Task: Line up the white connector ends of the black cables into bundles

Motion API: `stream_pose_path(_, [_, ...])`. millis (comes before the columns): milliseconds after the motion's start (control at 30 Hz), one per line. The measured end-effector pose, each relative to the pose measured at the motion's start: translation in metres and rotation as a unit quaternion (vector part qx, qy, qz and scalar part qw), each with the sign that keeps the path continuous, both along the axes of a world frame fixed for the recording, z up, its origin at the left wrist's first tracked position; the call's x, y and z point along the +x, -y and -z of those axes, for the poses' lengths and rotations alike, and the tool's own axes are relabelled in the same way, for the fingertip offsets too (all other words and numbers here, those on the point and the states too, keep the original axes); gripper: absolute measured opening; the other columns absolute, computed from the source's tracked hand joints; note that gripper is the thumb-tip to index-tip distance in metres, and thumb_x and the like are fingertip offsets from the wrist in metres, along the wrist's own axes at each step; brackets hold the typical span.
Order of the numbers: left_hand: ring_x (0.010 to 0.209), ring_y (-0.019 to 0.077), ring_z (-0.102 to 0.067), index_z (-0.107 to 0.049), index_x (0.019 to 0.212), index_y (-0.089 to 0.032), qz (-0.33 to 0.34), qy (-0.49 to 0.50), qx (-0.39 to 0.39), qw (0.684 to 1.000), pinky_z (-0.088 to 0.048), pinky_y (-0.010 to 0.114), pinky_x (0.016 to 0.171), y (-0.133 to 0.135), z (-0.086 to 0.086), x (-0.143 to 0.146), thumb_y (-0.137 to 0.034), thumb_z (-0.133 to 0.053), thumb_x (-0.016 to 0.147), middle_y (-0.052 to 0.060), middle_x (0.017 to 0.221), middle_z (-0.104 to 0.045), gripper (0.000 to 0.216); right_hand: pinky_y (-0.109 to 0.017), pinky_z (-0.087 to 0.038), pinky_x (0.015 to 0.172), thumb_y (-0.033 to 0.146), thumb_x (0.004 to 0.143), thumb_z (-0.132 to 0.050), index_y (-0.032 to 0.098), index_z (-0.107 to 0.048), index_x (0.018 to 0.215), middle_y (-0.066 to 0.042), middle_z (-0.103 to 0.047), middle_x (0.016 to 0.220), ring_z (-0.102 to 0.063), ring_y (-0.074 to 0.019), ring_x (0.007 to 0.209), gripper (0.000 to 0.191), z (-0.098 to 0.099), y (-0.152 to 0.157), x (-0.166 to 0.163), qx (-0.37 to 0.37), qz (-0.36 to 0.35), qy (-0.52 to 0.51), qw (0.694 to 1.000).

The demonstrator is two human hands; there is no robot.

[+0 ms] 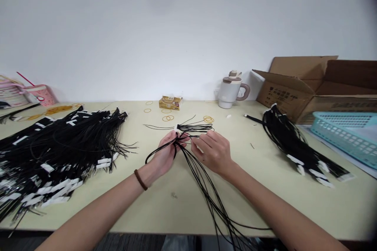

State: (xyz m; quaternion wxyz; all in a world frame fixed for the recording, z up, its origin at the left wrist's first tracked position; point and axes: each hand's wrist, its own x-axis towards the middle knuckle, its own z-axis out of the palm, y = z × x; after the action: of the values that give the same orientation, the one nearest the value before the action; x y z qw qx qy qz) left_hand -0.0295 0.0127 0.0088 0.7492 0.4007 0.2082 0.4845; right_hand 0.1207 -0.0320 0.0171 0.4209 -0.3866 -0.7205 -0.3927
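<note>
Black wires (pixel 196 128) clamped in left hand (pixel 165 153), seemingly right hand (pixel 214 151) too, rubber bands (pixel 209 118) beyond

Head-worn view, forward and down

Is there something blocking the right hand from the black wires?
Nothing that shows. The right hand is right up at the black wires, which the left hand holds. The yellow rubber bands lie farther back.
</note>
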Motion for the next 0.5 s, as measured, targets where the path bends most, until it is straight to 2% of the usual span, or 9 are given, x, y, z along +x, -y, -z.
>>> stream_pose_path(233, [0.077, 0.0137, -0.059, -0.058, 0.077, -0.015, 0.011, -0.014, 0.017, 1.000, -0.044, 0.026, 0.073, 0.0062, -0.0039, 0.0034, -0.022, -0.054, 0.079, 0.004, 0.081, -0.065, 0.009, -0.027, -0.029, 0.053, 0.020, 0.079, -0.055, 0.019, -0.050, 0.063, 0.002, -0.046, 0.054, -0.036, -0.0129, 0.059, 0.017, 0.0026, -0.0009, -0.0017, 0.001, 0.013, -0.004, 1.000])
stream_pose_path(500, [0.079, 0.0152, -0.059, -0.059, 0.077, -0.015, 0.000, -0.034, 0.026, 0.999, -0.043, 0.027, 0.074, 0.0078, -0.0043, 0.0045, -0.028, -0.056, 0.077, 0.004, 0.081, -0.064, 0.013, -0.027, -0.029, 0.053, 0.019, 0.078, -0.054, 0.019, -0.050, 0.061, 0.002, -0.047, 0.054, -0.036, -0.0125, 0.057, 0.018, 0.0021, -0.0006, -0.0022, -0.003, 0.008, -0.014, 1.000])
